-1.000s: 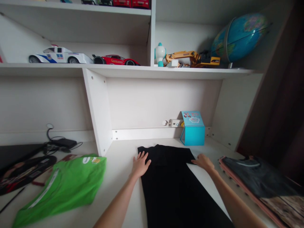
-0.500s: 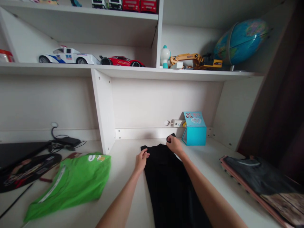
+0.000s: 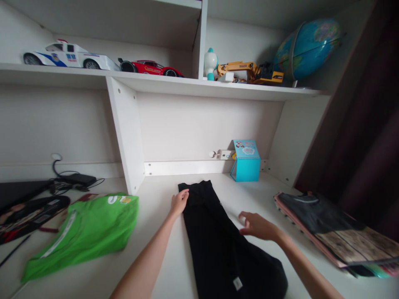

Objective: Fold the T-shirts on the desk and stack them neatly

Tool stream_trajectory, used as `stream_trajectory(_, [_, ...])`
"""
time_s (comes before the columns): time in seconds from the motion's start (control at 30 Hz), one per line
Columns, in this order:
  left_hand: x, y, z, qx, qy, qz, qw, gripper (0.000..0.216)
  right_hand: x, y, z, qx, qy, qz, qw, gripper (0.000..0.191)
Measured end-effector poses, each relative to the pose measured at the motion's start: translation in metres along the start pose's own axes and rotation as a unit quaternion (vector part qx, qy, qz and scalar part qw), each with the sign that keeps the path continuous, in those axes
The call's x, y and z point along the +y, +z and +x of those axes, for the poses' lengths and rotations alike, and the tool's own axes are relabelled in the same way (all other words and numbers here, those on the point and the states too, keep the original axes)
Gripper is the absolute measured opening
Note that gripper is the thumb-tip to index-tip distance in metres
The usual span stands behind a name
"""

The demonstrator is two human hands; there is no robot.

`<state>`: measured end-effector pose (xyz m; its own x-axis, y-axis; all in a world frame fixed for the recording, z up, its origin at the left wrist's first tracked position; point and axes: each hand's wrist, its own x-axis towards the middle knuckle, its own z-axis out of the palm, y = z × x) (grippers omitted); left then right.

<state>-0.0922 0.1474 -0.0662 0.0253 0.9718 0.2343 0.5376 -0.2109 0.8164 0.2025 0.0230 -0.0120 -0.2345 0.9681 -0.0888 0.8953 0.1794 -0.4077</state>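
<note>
A black garment (image 3: pixel 218 236) lies folded into a long narrow strip on the white desk (image 3: pixel 162 265), running from the back toward me. My left hand (image 3: pixel 179 202) rests flat on its upper left corner, fingers together and extended. My right hand (image 3: pixel 257 226) hovers at the strip's right edge, about halfway down, fingers loosely spread and holding nothing. A small white label shows near the garment's near end.
A folded green shirt (image 3: pixel 84 234) lies to the left, with dark items and cables beyond it. A blue box (image 3: pixel 246 162) stands at the back. Dark folded clothes on a board (image 3: pixel 330 230) lie at right. Toy cars, an excavator and a globe (image 3: pixel 307 47) sit on the shelf above.
The garment's right side has been folded over to the left, making it narrower. My right hand let go near the top and moved down to the right edge. My left hand stayed.
</note>
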Motion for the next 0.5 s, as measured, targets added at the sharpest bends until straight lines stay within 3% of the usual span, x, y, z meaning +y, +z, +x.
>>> stream_trajectory(0.13, [0.001,0.001,0.000,-0.001,0.000,0.015,1.000,0.032,0.018,0.014,-0.046,-0.025,0.023,0.025,0.999,0.014])
stream_trajectory(0.27, [0.001,0.001,0.000,0.004,0.004,0.028,1.000,0.032,0.005,0.018,-0.073,-0.007,0.011,0.071,0.997,0.024])
stream_trajectory(0.4, [0.000,0.002,0.000,0.012,0.012,0.044,0.999,0.032,-0.011,0.017,-0.097,0.039,0.037,0.004,0.999,0.034])
stream_trajectory(0.5, [-0.001,0.002,0.001,0.013,0.021,0.064,0.998,0.032,-0.025,0.019,-0.119,0.105,-0.041,-0.025,0.993,0.037])
